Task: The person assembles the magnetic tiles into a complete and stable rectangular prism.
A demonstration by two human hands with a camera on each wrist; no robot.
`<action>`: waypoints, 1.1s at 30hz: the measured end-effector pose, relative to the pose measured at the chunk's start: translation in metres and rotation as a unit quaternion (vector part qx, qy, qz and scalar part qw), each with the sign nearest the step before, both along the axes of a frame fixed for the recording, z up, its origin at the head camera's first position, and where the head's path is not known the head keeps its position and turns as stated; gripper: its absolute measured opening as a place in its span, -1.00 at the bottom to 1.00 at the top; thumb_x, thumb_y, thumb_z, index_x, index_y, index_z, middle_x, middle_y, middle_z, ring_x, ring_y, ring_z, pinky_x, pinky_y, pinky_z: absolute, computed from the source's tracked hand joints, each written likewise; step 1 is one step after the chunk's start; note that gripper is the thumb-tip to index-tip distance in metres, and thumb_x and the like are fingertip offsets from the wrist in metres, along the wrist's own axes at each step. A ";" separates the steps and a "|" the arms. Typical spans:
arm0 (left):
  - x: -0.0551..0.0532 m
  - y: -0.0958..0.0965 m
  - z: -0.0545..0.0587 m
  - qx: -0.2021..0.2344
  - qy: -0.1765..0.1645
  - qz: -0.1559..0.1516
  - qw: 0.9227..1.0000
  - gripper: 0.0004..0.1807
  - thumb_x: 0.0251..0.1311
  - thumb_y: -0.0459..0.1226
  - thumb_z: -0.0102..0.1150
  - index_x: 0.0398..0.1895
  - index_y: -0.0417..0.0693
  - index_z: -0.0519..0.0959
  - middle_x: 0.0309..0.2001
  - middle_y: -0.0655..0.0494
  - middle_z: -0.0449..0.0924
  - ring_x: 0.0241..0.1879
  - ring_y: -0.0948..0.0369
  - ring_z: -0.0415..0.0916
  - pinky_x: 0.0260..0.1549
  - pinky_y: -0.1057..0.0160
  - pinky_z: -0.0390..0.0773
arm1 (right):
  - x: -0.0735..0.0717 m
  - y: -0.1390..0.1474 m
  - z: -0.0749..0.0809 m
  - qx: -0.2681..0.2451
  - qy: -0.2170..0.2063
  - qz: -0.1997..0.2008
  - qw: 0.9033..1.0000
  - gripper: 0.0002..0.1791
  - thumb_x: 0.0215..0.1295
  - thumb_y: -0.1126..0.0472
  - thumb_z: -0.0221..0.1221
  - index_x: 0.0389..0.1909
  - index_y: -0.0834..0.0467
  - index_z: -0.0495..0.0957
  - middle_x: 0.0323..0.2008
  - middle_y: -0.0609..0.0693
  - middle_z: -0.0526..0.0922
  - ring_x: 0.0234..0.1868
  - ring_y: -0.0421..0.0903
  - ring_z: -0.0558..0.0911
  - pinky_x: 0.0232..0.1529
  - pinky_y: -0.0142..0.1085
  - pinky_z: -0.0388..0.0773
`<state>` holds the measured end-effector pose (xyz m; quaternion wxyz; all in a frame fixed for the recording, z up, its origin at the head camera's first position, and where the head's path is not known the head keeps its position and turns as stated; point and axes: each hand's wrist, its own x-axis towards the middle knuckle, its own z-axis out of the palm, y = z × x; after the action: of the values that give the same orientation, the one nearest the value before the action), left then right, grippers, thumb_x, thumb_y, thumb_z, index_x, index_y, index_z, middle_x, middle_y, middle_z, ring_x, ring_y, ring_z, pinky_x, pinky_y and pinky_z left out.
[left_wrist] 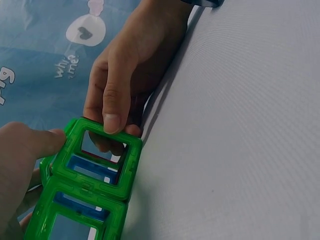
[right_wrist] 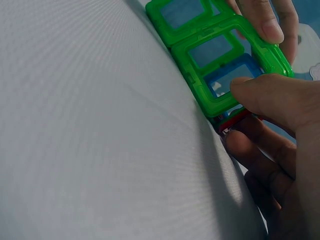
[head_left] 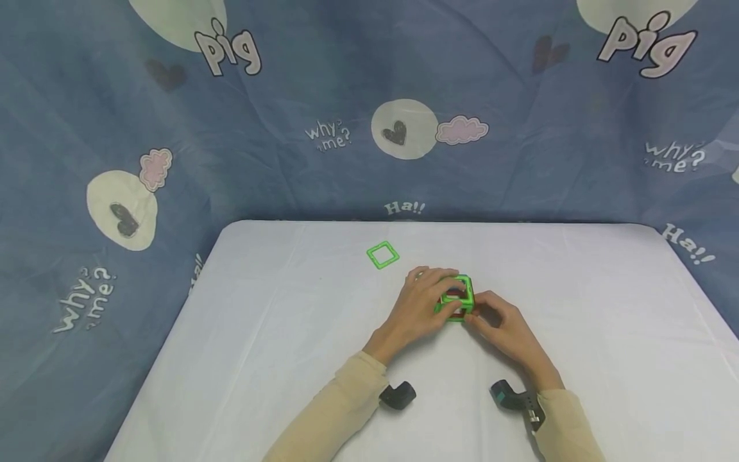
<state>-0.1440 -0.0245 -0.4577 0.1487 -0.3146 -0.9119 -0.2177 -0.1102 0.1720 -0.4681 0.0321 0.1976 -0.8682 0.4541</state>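
Both hands are at a small block of square magnetic tiles (head_left: 470,292) low over the white table. Its near side is made of green open frames, with blue (left_wrist: 95,169) and red (right_wrist: 234,120) frames showing behind and at the end. My left hand (head_left: 423,300) grips it from the left, fingers over the top and thumb at the near side. At the opposite end, my right hand (head_left: 510,326) pinches an end frame, its thumb (right_wrist: 265,92) lying across the green edge and its other fingers bent beneath. The block's far side is hidden by the hands.
A single green square tile (head_left: 389,262) lies flat on the white table (head_left: 300,308), beyond the left hand. Dark wrist-worn devices (head_left: 398,396) sit by both sleeves. A blue printed cloth (head_left: 346,179) hangs behind the table's far edge.
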 end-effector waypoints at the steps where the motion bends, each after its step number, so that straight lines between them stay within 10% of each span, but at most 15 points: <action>1: 0.000 0.000 0.000 0.000 0.001 0.000 1.000 -0.74 0.24 0.01 0.13 -0.04 0.26 0.56 0.19 0.24 0.48 0.24 0.28 0.37 0.31 0.12 0.24 | 0.000 0.000 0.000 0.000 0.001 0.000 1.000 -0.72 0.13 0.32 0.29 -0.11 0.16 0.55 -0.25 -0.03 0.63 -0.14 -0.04 0.56 0.13 -0.45 0.38; 33: 0.000 -0.001 0.001 -0.006 -0.015 0.008 1.000 -0.69 0.23 0.00 0.12 0.01 0.21 0.54 0.19 0.26 0.48 0.23 0.30 0.37 0.26 0.15 0.31 | 0.001 -0.001 0.001 -0.005 0.006 0.003 1.000 -0.73 0.13 0.35 0.28 -0.12 0.19 0.55 -0.26 -0.01 0.63 -0.14 -0.03 0.55 0.12 -0.49 0.38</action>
<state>-0.1435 -0.0254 -0.4571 0.1352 -0.3047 -0.9179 -0.2151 -0.1093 0.1712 -0.4673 0.0368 0.2022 -0.8651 0.4576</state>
